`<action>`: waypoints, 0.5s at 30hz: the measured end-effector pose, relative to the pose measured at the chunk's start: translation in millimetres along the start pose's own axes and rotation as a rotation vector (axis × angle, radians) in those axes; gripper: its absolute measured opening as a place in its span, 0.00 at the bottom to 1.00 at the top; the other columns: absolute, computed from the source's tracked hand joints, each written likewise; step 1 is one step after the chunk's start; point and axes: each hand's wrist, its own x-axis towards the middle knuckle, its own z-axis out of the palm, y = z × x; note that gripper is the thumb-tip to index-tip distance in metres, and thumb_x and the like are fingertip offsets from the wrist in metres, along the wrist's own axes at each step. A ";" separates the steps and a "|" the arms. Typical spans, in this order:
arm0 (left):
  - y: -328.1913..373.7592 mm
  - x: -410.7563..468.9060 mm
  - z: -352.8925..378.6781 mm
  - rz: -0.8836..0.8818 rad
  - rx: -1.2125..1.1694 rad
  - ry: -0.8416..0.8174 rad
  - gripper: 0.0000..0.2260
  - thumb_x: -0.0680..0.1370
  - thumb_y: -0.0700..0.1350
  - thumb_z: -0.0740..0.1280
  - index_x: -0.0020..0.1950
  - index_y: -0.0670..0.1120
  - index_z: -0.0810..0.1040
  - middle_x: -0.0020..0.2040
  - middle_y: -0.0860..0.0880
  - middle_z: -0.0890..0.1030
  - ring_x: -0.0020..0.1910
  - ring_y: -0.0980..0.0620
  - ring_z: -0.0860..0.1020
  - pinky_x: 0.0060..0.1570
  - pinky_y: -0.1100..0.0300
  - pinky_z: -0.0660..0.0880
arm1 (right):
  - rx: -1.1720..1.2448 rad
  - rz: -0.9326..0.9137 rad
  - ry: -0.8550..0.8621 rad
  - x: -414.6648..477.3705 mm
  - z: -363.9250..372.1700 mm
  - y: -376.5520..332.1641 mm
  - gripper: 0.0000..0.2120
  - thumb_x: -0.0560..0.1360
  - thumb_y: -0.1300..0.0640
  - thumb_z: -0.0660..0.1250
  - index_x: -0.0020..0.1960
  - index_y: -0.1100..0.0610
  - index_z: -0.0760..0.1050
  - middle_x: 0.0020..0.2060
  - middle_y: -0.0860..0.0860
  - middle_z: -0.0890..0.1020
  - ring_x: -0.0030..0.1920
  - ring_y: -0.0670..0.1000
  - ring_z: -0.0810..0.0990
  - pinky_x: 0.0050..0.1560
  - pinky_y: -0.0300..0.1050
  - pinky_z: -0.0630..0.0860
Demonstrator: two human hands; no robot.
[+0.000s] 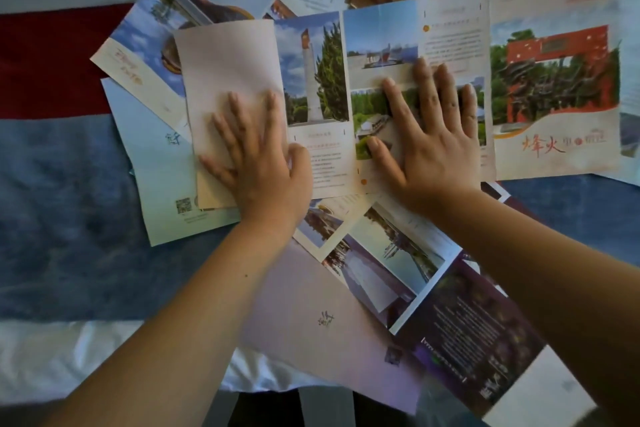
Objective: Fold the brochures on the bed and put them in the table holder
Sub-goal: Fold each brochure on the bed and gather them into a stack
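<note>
Sprawled across the blue bedcover point(69, 218): long multi-panel paper photo brochure point(315, 80), long axis 9-to-3, 9 o'clock panel folded over. Pinned under left hand point(263, 163) and right hand point(433, 142), fingers flat, splayed toward 12, gripping nothing.

Partly folded brochure point(346, 97) lies among scattered brochures point(381, 270).
</note>
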 end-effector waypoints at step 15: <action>3.7 1.9 33.5 0.027 0.203 0.152 0.36 0.81 0.68 0.45 0.85 0.52 0.47 0.84 0.38 0.48 0.82 0.32 0.46 0.72 0.24 0.46 | -0.012 0.003 -0.002 0.7 3.1 -1.7 0.36 0.83 0.31 0.44 0.85 0.45 0.43 0.85 0.56 0.45 0.84 0.60 0.42 0.82 0.64 0.44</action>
